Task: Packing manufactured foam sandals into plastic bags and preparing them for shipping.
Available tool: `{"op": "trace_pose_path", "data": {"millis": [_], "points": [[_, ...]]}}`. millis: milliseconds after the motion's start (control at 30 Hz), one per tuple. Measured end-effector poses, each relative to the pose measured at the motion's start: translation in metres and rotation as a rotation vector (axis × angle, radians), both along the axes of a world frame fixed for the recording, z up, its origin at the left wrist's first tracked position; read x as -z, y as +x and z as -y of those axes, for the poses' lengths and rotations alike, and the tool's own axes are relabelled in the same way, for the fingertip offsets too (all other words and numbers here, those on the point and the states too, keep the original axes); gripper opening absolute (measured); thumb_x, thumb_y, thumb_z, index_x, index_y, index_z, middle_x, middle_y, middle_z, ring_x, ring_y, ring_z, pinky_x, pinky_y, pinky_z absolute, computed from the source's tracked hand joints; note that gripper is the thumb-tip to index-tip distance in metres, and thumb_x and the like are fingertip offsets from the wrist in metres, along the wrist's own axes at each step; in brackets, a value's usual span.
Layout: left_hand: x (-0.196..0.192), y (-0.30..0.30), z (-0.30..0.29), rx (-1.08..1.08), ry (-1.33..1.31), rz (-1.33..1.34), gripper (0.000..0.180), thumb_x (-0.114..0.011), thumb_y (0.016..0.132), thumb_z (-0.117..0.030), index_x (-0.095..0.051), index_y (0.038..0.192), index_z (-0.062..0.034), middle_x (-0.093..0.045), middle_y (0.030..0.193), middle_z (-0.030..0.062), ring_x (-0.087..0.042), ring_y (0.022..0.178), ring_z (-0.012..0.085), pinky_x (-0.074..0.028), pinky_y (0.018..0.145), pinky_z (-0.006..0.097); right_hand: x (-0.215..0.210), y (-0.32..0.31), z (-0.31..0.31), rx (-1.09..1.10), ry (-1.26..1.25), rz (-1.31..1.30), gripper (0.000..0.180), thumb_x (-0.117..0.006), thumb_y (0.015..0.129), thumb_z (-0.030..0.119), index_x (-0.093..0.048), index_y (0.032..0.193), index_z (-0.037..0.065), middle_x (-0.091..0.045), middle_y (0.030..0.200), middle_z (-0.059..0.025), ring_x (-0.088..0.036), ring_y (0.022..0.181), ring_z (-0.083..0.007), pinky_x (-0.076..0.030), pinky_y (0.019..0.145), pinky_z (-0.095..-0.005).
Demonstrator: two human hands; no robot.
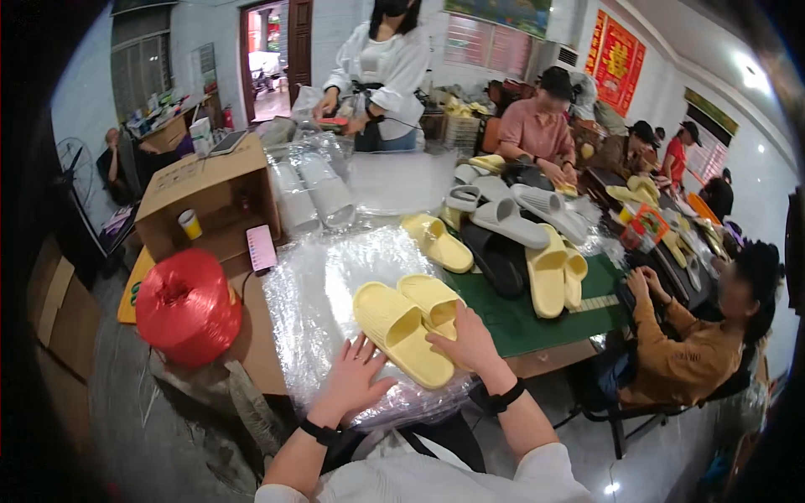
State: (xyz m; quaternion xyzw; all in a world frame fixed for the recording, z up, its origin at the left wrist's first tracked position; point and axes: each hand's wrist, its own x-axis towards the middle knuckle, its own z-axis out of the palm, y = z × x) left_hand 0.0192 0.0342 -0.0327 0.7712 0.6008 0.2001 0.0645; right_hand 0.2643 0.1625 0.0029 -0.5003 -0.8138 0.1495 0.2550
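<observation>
The work table (537, 331) fills the centre of the frame, with a green mat on its right half. On its upper left stands an open cardboard box (205, 189). Below that, at left centre, sits a large spool of red twine (186, 306). A stack of clear plastic bags (319, 289) covers the table's centre, directly in front of me. Above and to the right lies a heap of loose slippers (511, 226) in yellow, grey and black.

On the bag stack, at centre frame, rests a pair of yellow slippers (411, 323), side by side and touching, toes pointing to the upper left.

My right hand (470, 339), lower centre, lies on the right slipper of the pair, fingers curled over its heel end, gripping it. My left hand (356, 377), lower centre-left, is open, fingers spread flat on the plastic, fingertips just beside the left slipper's heel.

A pink phone (261, 247) lies at left centre, beside the box. A small paper cup (190, 224) stands inside the box.
</observation>
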Motion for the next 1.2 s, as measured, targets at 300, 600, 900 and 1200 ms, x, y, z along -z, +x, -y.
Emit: {"op": "trace_pose_path", "data": {"millis": [300,600,900,1200], "points": [[-0.001,0.001,0.005,0.006,-0.028,-0.018,0.063,-0.056,0.094,-0.052,-0.052,0.143,-0.0118,-0.036,0.156,0.0197,-0.027,0.147,0.0414,-0.016,0.121,0.055,0.013,-0.06,-0.032,-0.325,0.151,0.073,0.061,-0.077,0.081,0.038,-0.052,0.119,-0.004,-0.054,0.113,-0.0283,-0.056,0.105,-0.0449,-0.05,0.089,-0.0458],[0.001,0.002,0.003,-0.003,0.0,-0.034,0.064,-0.054,0.095,-0.053,-0.051,0.143,-0.0116,-0.035,0.157,0.0207,-0.023,0.149,0.04,-0.016,0.122,0.053,0.024,-0.062,-0.055,-0.246,0.065,0.005,0.026,-0.065,0.086,0.022,-0.063,0.086,-0.004,-0.063,0.089,-0.0251,-0.062,0.087,-0.0435,-0.05,0.08,-0.0509],[0.002,-0.005,-0.001,0.004,-0.041,-0.092,0.071,-0.064,0.084,-0.055,-0.057,0.137,-0.0088,-0.055,0.143,0.016,-0.038,0.142,0.0355,-0.021,0.121,0.05,0.026,-0.047,0.044,-0.094,0.048,0.033,0.017,-0.061,0.084,0.014,-0.062,0.089,-0.002,-0.063,0.089,-0.0249,-0.062,0.085,-0.0429,-0.051,0.076,-0.0504],[0.026,-0.001,0.002,-0.011,0.002,0.232,0.057,-0.072,0.08,-0.041,-0.062,0.131,-0.018,-0.063,0.134,0.0084,-0.052,0.13,0.0301,-0.032,0.11,0.046,0.046,-0.06,0.056,-0.071,0.018,0.084,0.026,-0.063,0.088,0.021,-0.059,0.106,0.002,-0.064,0.099,-0.0209,-0.065,0.083,-0.0418,-0.053,0.071,-0.052]]}}
